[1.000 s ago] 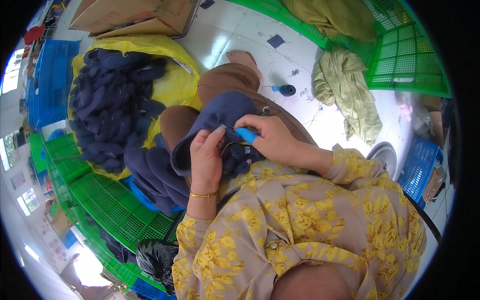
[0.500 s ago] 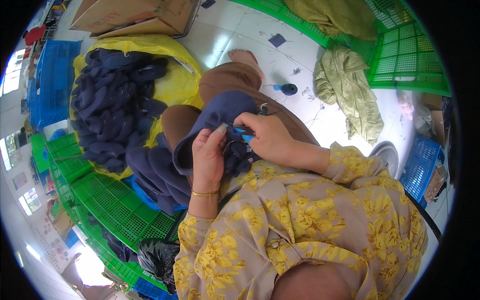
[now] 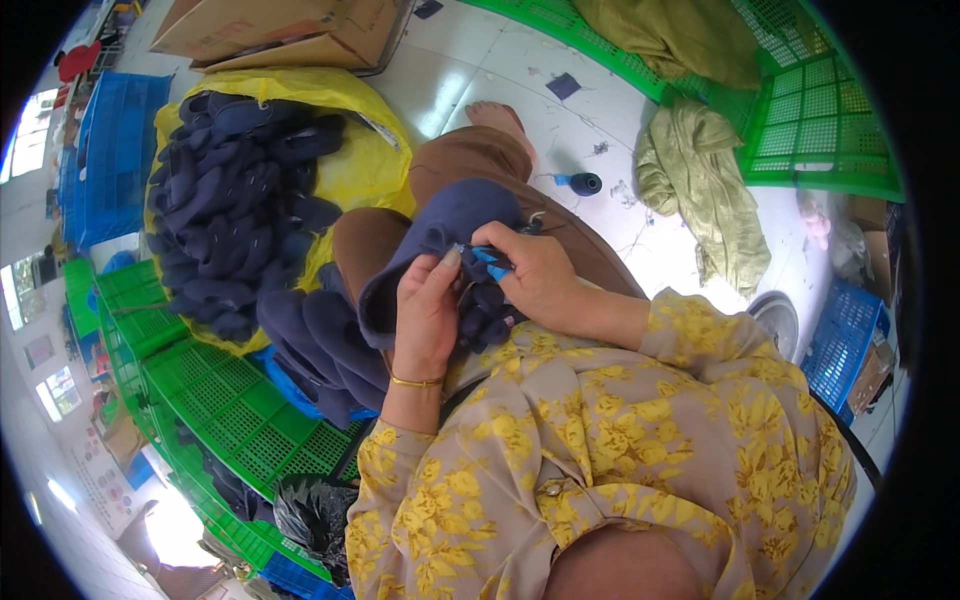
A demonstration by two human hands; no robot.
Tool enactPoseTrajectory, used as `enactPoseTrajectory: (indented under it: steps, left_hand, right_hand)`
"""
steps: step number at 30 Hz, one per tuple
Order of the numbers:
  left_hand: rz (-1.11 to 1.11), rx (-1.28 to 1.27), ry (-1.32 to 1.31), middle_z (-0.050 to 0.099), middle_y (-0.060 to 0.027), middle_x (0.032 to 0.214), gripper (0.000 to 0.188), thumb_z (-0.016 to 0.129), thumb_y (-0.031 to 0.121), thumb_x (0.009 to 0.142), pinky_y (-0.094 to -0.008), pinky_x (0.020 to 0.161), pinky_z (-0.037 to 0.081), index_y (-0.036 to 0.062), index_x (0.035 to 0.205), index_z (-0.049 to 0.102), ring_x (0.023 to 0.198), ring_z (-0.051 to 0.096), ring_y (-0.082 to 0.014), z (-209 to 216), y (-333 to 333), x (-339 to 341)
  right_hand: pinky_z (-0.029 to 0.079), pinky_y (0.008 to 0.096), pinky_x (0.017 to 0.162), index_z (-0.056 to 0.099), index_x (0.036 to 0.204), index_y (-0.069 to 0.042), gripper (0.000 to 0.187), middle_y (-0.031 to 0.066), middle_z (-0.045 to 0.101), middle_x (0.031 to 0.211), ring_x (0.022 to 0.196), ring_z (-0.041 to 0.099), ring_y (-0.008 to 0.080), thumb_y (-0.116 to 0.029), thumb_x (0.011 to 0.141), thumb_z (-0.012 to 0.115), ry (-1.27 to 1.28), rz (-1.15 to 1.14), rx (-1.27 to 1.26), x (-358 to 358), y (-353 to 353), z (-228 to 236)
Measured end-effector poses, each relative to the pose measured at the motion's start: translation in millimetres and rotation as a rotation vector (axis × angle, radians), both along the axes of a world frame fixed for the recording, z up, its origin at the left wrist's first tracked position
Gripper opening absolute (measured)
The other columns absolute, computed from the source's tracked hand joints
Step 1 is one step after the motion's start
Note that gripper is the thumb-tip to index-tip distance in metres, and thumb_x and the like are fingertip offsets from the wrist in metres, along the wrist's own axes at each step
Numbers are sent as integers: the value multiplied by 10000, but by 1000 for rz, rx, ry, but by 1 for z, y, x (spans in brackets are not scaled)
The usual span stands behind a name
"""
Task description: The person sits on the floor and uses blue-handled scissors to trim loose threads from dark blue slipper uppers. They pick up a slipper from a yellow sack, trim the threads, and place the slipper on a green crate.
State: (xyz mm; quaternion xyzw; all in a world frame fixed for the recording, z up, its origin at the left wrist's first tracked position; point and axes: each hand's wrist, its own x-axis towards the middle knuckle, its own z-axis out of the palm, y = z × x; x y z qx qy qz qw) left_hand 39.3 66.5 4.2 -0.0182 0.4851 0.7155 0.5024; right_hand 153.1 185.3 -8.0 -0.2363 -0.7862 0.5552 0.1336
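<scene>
A navy felt hat [image 3: 465, 208] lies across my lap, its brim curving down toward my left wrist. My left hand [image 3: 424, 310] pinches the hat's edge between thumb and fingers. Closed around a small blue tool with a dark tip, which looks like thread snips [image 3: 490, 262], my right hand [image 3: 545, 280] meets the left at that edge. The exact spot where the tip touches is hidden by the fingers. Below the hands, a bunch of small dark blue pieces [image 3: 485, 318] rests on my lap.
At left, a yellow sack [image 3: 365, 165] overflows with navy felt pieces [image 3: 225, 200]; more navy felt [image 3: 320, 340] lies beside my knee. Green crates [image 3: 230, 400] line the left. A dark thread cone [image 3: 585, 184], an olive sack [image 3: 690, 175] and scraps lie on the floor. A cardboard box [image 3: 290, 35] stands ahead.
The whole scene has shifted slightly rightward in view. Both hands keep their grips at the hat's edge, with only slight finger movement.
</scene>
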Motion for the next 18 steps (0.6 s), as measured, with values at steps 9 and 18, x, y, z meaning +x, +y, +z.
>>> enactPoseTrajectory:
  steps: [9,18]
  left_hand:
    - [38,-47,37,637,-19,902,65,616,69,914,-219,746,454,23,960,607,784,567,-73,-2,-1,4]
    - [10,-19,76,660,-29,974,147,609,80,921,-221,797,464,18,1055,613,847,594,-73,-4,-3,5]
  right_hand:
    - [473,353,608,482,1023,-44,223,172,612,817,664,626,298,44,819,476,-89,-78,-255,-2,-9,9]
    - [471,320,552,463,1010,-32,166,115,579,779,599,599,183,38,861,444,-13,-125,-297,-4,-15,5]
